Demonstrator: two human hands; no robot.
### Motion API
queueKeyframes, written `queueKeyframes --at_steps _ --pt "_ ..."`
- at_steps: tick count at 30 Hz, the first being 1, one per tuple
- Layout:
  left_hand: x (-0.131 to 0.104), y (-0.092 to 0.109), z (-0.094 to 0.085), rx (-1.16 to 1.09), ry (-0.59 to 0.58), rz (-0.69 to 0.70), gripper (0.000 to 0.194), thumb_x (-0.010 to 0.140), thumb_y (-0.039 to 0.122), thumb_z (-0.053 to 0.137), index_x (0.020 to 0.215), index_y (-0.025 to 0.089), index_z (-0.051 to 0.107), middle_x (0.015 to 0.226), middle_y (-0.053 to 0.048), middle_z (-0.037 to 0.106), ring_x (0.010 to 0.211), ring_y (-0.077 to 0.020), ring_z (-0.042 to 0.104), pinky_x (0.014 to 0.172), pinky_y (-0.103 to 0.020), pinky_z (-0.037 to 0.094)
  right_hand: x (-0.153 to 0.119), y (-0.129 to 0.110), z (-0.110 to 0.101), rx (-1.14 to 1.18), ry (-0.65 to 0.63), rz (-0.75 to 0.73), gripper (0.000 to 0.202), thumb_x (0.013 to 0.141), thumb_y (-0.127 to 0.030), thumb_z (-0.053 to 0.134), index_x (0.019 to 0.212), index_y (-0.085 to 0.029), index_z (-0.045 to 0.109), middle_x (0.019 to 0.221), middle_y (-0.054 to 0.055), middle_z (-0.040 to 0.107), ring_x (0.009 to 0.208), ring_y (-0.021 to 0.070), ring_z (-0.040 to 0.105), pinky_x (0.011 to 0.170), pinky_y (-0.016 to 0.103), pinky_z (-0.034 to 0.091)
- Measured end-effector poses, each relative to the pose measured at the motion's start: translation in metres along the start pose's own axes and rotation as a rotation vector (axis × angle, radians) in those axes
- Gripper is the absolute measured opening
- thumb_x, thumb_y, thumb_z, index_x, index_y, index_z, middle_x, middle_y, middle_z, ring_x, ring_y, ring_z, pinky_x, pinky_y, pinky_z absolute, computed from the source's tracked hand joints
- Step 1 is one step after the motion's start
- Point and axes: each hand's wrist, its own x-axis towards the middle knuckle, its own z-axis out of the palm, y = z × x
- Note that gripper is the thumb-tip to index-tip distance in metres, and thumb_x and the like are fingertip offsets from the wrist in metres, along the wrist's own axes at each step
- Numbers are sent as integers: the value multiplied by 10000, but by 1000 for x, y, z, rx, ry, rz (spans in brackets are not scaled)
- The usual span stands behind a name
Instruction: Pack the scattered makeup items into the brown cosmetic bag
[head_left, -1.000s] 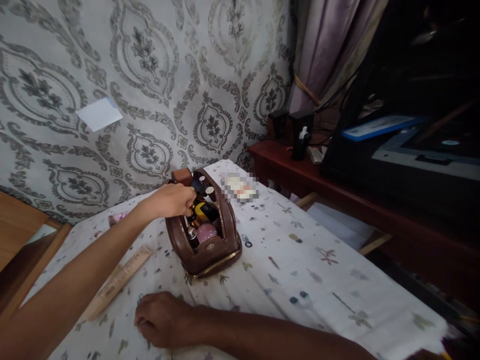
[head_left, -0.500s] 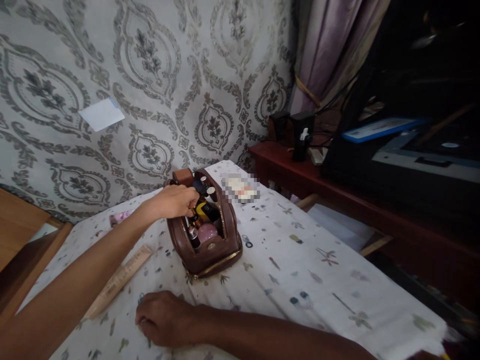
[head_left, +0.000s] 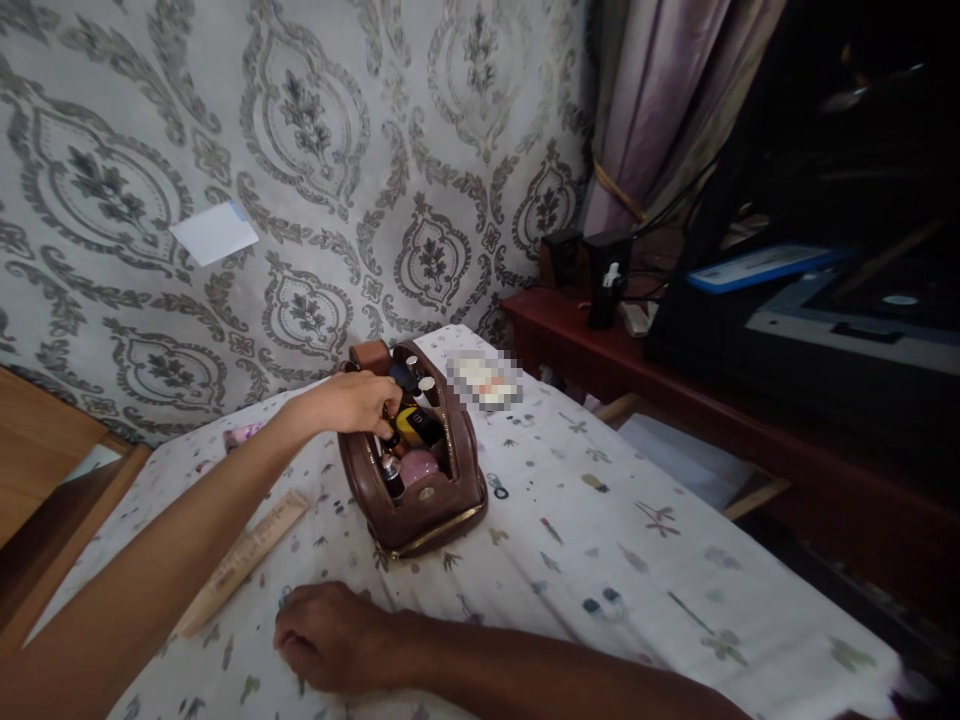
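Observation:
A brown leather bag (head_left: 420,515) stands unzipped on the patterned cloth (head_left: 540,560). Inside it are a yellow and black item (head_left: 414,425), a pink round item (head_left: 418,466) and several small bottles. My left hand (head_left: 356,403) reaches over the bag's left side, its fingers closed around something in the opening that I cannot make out. Nearer the camera, my right hand (head_left: 330,637) rests curled on the cloth, with what it holds, if anything, hidden. A beige tube (head_left: 244,565) lies beneath and beside my left forearm.
Behind the bag's right side lies a blurred pale item (head_left: 485,380). A pink tube (head_left: 244,435) is near the wall. To the right are a red desk (head_left: 577,345), an open drawer (head_left: 675,460) and a dark screen. Patterned wallpaper bounds the back.
The view has shifted slightly. My left hand stays at the bag opening with its fingers slightly lower among the items; my right hand has not visibly moved.

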Motion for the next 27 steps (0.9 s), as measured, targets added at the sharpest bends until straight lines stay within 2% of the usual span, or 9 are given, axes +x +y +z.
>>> queueKeyframes --at_steps 5,10,17,27 --pt "1 0 0 13 -17 -16 194 741 274 723 922 226 669 798 20 706 705 -160 633 575 -239 353 0 0 1 1 15 -4 124 881 -135 542 916 -144 660 960 53 724 939 151 633 869 189 457" --pt "-1 1 2 -15 66 18 104 775 259 686 856 214 638 813 14 685 759 -162 625 600 -238 360 0 0 0 1 12 -12 109 879 -139 560 915 -130 663 949 61 722 924 150 636 860 178 454" --pt "0 2 5 -60 112 -14 104 779 279 676 850 217 631 833 12 695 793 -177 627 618 -258 362 0 3 5 4 33 -3 108 869 -125 557 910 -139 656 959 59 720 929 146 640 860 175 452" --pt "-4 1 6 -115 99 16 139 762 265 691 873 209 630 834 12 698 782 -165 640 619 -241 372 -1 2 4 12 33 -6 111 869 -123 547 906 -143 650 958 59 719 931 151 639 864 185 456"
